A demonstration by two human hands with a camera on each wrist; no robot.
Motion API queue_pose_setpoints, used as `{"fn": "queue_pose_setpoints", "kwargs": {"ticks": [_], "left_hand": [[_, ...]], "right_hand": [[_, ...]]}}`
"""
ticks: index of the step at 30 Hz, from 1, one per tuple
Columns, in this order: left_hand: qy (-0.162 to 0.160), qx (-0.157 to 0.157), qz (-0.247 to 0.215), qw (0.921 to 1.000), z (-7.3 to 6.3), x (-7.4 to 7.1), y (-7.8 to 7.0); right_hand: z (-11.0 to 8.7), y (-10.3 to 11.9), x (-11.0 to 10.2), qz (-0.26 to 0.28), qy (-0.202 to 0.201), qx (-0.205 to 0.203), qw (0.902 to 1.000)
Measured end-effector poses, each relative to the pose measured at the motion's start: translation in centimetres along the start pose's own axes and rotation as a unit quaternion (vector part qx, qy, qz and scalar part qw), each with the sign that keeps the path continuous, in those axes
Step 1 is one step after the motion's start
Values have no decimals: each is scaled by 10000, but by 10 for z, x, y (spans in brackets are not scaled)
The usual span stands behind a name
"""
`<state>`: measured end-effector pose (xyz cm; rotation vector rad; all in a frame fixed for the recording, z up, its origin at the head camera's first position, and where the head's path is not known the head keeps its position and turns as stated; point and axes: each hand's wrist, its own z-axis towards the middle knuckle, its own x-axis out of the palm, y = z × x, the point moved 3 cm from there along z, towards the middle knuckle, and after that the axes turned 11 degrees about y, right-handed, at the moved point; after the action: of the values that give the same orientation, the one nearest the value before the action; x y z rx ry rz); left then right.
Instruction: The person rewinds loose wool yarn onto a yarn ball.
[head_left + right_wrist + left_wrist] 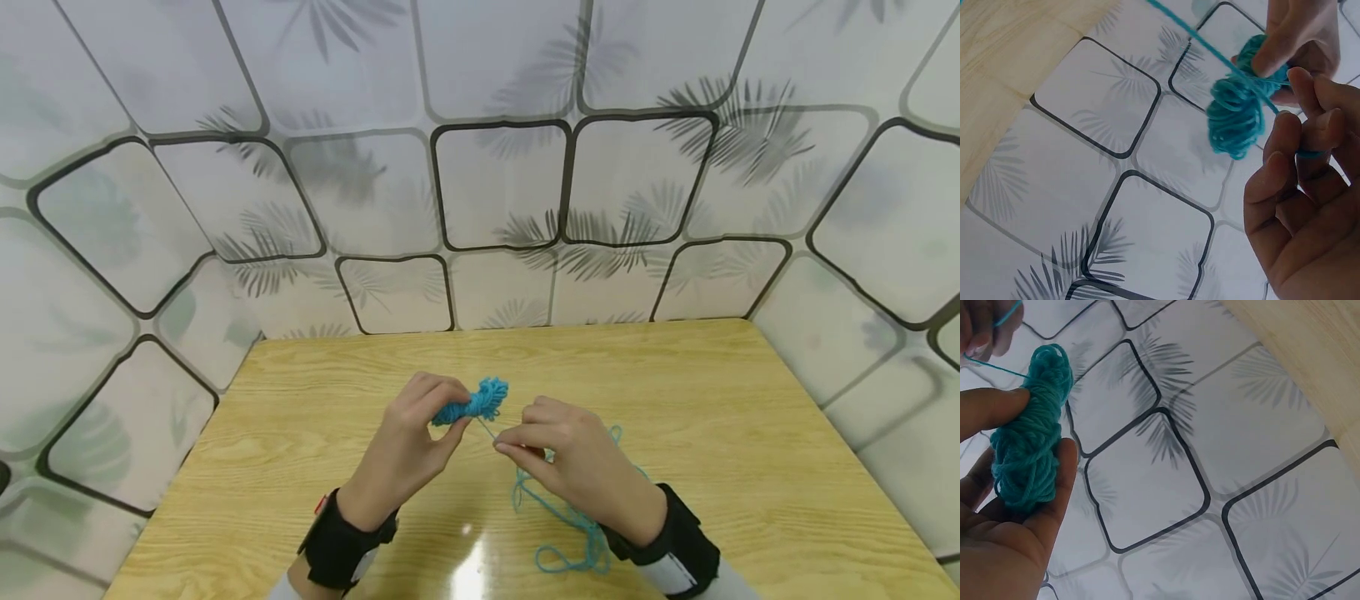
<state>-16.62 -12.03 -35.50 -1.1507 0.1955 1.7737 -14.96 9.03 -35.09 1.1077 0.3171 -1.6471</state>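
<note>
My left hand grips a wound bundle of blue yarn between thumb and fingers, above the wooden table. The looped end of the bundle sticks out toward the right in the head view. A single yarn strand runs from the bundle's middle to my right hand, which pinches it at the fingertips. In the right wrist view the strand also passes over the curled fingers. Loose yarn trails below the right hand and lies in loops on the table.
The wooden table stretches out on all sides of the hands. Behind it and at both sides stand walls covered with a pattern of rounded outlines and leaves. Black bands with cameras wrap both wrists.
</note>
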Motion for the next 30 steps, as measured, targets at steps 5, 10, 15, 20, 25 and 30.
{"fn": "queue_pose_setpoints", "kwargs": {"ticks": [5, 10, 15, 20, 25, 30], "left_hand": [[291, -237, 220, 9991, -1, 7, 10], [704, -535, 228, 9958, -5, 14, 15], [1142, -670, 34, 9912, -9, 19, 12], [1475, -586, -260, 9870, -10, 20, 5], [1692, -446, -436, 9836, -12, 18, -2], [2055, -148, -1170, 9715, -14, 19, -11]], "right_hand": [[1, 4, -5, -78, -204, -97, 9997], [2, 5, -9, -13, -418, -107, 9991], [3, 3, -14, 19, -523, -28, 9986], [5, -2, -21, -76, -664, 69, 9977], [6, -7, -26, -194, -817, 75, 9964], [5, -13, -26, -261, -836, 124, 9961]]}}
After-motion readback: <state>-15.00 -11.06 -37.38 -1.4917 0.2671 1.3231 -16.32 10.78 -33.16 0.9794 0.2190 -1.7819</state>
